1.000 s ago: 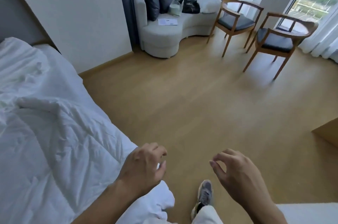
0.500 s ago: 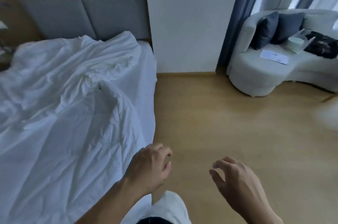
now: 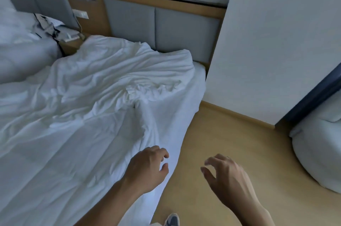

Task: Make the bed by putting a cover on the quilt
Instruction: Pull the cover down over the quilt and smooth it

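Note:
A rumpled white quilt (image 3: 88,107) lies spread over the bed, bunched into folds near the headboard end and hanging over the right edge. The bare mattress (image 3: 200,72) shows at the far right corner. I cannot tell the cover from the quilt in the white bedding. My left hand (image 3: 147,168) hovers over the quilt's right edge with fingers loosely curled, holding nothing. My right hand (image 3: 225,177) hangs over the wooden floor beside the bed, fingers loosely curled and empty.
A grey padded headboard (image 3: 160,28) runs behind the bed. A second bed (image 3: 22,50) stands at far left, with a cluttered nightstand (image 3: 72,38) between them. A white wall (image 3: 273,41) juts out on the right, a white sofa (image 3: 317,151) beyond it. My shoe (image 3: 172,220) shows below.
The view has swung left from the sofa and chairs onto the bed and headboard. Both hands stay in front of me, loosely curled and empty.

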`<state>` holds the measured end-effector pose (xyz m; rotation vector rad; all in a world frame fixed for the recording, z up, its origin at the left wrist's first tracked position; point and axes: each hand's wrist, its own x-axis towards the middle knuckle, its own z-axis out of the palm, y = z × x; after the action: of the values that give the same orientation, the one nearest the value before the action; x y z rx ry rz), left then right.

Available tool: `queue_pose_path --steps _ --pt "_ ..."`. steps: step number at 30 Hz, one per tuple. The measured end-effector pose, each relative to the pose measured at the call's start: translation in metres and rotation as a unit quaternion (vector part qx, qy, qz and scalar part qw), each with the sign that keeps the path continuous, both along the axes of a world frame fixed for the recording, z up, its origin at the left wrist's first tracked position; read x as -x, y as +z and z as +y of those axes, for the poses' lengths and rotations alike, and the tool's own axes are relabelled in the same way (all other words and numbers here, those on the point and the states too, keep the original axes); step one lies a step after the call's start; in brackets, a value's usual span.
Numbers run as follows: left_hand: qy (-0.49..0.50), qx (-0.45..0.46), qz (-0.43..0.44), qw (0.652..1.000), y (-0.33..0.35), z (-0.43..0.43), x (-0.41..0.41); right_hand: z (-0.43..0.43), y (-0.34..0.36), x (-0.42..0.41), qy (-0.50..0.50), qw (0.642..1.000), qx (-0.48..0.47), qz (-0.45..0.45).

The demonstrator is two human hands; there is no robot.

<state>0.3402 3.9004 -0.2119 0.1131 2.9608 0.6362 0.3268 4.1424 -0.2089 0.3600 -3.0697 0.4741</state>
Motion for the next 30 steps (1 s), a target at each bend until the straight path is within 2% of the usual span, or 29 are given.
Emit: queue_pose_path --steps 5,9,14,17,20,22,24,27,29,30 --pt "0.055 -0.015 -0.048 0.997 -0.013 -0.016 0.076 -0.024 -0.004 0.107 0.070 0.997 0.000 -0.043" --pt "0.114 -0.022 -0.075 0.990 -0.035 -0.030 0.148 -0.046 -0.022 0.200 0.170 0.981 -0.027 -0.085" --pt "0.176 -0.025 -0.075 0.981 -0.052 -0.042 0.258 -0.072 -0.044 0.326 0.268 0.960 -0.028 -0.073" --pt "0.230 -0.052 -0.095 0.967 -0.060 -0.051 0.322 -0.090 -0.054 0.406 0.315 0.944 -0.036 -0.093" --pt "0.296 -0.118 -0.145 0.937 -0.077 -0.073 0.371 -0.118 -0.076 0.474 0.302 0.940 -0.009 -0.161" --pt "0.368 -0.221 -0.185 0.884 -0.092 -0.094 0.401 -0.144 -0.096 0.512 0.259 0.928 0.038 -0.266" --pt "0.461 -0.365 -0.203 0.783 -0.112 -0.118 0.432 -0.174 -0.123 0.548 0.187 0.888 0.113 -0.404" --pt "0.586 -0.460 -0.168 0.646 -0.164 -0.165 0.479 -0.225 -0.178 0.592 0.019 0.792 0.232 -0.565" --pt "0.650 -0.494 -0.154 0.557 -0.205 -0.196 0.506 -0.261 -0.222 0.615 -0.108 0.714 0.309 -0.619" --pt "0.672 -0.515 -0.152 0.509 -0.226 -0.210 0.516 -0.281 -0.245 0.625 -0.169 0.664 0.358 -0.635"
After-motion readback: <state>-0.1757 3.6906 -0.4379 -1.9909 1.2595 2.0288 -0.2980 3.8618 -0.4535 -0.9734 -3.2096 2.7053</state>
